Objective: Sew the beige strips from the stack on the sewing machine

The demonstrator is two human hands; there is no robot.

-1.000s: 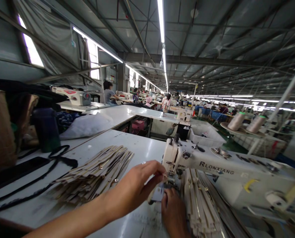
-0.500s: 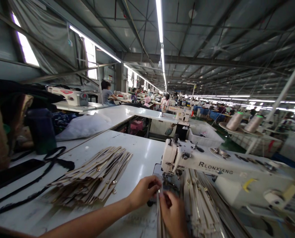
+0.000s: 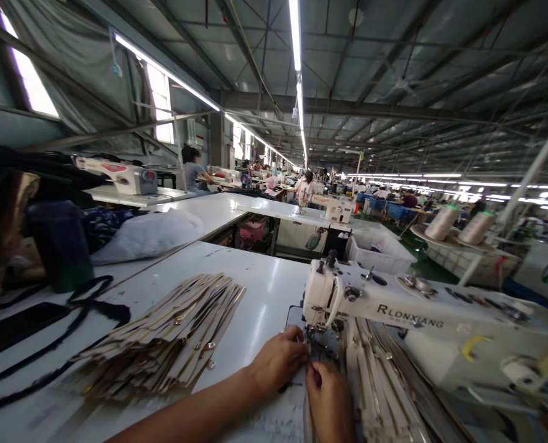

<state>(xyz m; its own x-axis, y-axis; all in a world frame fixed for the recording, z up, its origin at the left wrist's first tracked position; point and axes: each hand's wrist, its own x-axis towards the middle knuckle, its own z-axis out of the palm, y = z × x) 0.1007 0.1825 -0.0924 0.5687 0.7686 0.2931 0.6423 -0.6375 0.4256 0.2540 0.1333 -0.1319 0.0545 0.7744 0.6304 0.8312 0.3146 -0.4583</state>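
At the needle of a white sewing machine (image 3: 329, 298), both my hands are close together on a beige zipper strip (image 3: 307, 409). My left hand (image 3: 280, 362) has its fingers curled at the strip's far end, beside the presser foot. My right hand (image 3: 329, 400) pinches the same strip a little nearer to me, thumb and fingers together. The strip hangs toward me, partly hidden by my right hand. To the left lies a fanned pile of beige zippers (image 3: 163, 338) with gold teeth and shiny pulls. Another bunch of zippers (image 3: 379, 375) lies right of my hands, under the machine arm.
Black straps (image 3: 91, 301) and a dark flat object (image 3: 24, 329) lie at the left. A dark bottle (image 3: 59, 246) stands near a white plastic bag (image 3: 149, 237). Thread cones (image 3: 442, 223) are at the right, with a white bin (image 3: 379, 249) behind the machine. Other people sit farther off.
Both hands have moved slightly forward, closer to the needle, with the zipper strip between them. My left fingers have closed in beside the presser foot. The view has shifted a little.
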